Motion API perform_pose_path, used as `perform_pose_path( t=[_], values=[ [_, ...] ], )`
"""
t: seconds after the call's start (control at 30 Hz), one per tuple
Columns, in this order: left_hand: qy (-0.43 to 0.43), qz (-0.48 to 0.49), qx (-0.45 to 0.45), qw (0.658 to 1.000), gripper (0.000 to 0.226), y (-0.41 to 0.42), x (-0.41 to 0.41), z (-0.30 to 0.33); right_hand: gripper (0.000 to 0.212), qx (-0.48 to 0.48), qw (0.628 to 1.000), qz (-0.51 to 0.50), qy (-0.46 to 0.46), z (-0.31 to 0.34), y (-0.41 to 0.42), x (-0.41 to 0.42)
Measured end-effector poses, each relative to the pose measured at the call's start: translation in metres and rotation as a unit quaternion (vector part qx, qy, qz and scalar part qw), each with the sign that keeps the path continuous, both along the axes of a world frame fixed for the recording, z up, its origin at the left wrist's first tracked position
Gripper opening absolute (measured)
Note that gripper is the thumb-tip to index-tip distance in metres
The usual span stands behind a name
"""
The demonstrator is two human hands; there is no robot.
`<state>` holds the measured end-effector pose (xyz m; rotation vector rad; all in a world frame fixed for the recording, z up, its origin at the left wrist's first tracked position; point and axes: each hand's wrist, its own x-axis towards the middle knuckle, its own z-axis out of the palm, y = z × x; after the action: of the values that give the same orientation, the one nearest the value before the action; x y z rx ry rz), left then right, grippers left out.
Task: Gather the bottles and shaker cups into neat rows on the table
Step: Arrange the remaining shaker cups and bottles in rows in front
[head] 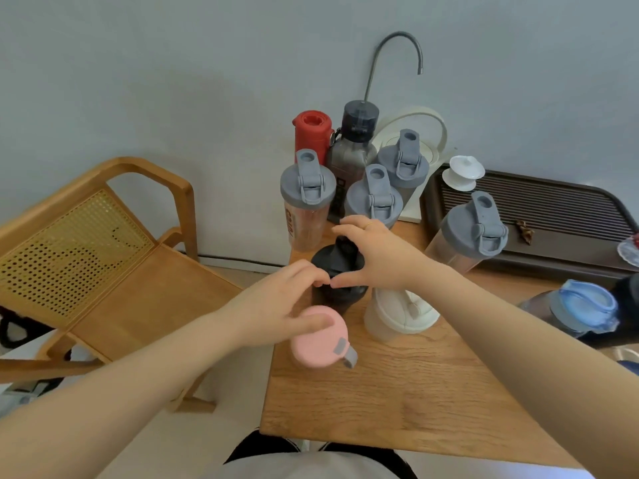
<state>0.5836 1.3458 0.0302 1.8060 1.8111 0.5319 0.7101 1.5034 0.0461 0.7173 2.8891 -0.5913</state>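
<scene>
Both hands, left hand [276, 299] and right hand [377, 250], hold the round black plastic shaker cup [337, 281] on the wooden table [397, 392].

The table [397, 392] is warm oak with a streaky grain. On it stand a red bottle [311, 136], a smoky dark-grey bottle [352, 150], four clear shakers with slate-grey lids [307, 183], a black shaker [337, 285], a cream-white cup [397, 312] and a pink-lidded cup [320, 340] with a grey tab. The tray [539, 209] is dark brown, ribbed in lines. The chair [103, 243] is honey wood with dotted yellow mesh.
</scene>
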Motion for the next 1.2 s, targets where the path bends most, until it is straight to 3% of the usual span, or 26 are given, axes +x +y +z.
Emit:
perform_pose_path(
  t=[0.1,0.17,0.23,0.37,0.5,0.63,0.7,0.8,0.93,1.07,1.2],
  values=[
    [-0.033,0.122,0.119,0.985,0.043,0.019,-0.019,0.009,0.045,0.040,0.982,-0.072,0.172,0.018,0.016,0.002],
    [-0.074,0.237,0.152,0.957,0.054,0.044,-0.037,0.011,0.037,0.059,0.968,-0.128,0.206,0.023,0.036,0.003],
    [-0.155,0.295,0.121,0.935,0.076,0.074,-0.057,0.006,0.047,0.072,0.975,-0.140,0.159,0.020,0.056,0.001],
    [-0.290,0.271,0.002,0.918,0.109,0.115,-0.074,-0.008,0.071,0.053,0.990,-0.124,0.041,0.006,0.078,-0.008],
    [-0.302,0.283,0.038,0.910,0.105,0.128,-0.072,-0.019,0.084,0.076,0.990,-0.116,0.013,0.006,0.080,-0.014],
    [-0.274,0.271,0.063,0.921,0.092,0.127,-0.065,-0.026,0.081,0.224,0.965,-0.137,0.000,0.002,0.065,-0.013],
    [-0.269,0.266,0.066,0.923,0.090,0.125,-0.062,-0.028,0.080,0.241,0.960,-0.140,-0.002,-0.002,0.061,-0.011],
    [-0.286,0.264,0.056,0.919,0.084,0.124,-0.061,-0.030,0.077,0.230,0.962,-0.147,0.018,0.002,0.064,-0.006],
    [-0.327,0.360,0.092,0.869,0.058,0.146,-0.083,-0.020,0.064,0.170,0.936,-0.255,0.171,0.016,0.095,-0.007],
    [-0.387,0.379,0.075,0.837,0.054,0.184,-0.118,-0.010,0.082,0.033,0.947,-0.301,0.110,0.016,0.133,-0.013],
    [-0.421,0.302,0.035,0.854,0.075,0.207,-0.126,-0.008,0.094,-0.043,0.958,-0.271,0.087,0.012,0.144,-0.021]
  ],
)
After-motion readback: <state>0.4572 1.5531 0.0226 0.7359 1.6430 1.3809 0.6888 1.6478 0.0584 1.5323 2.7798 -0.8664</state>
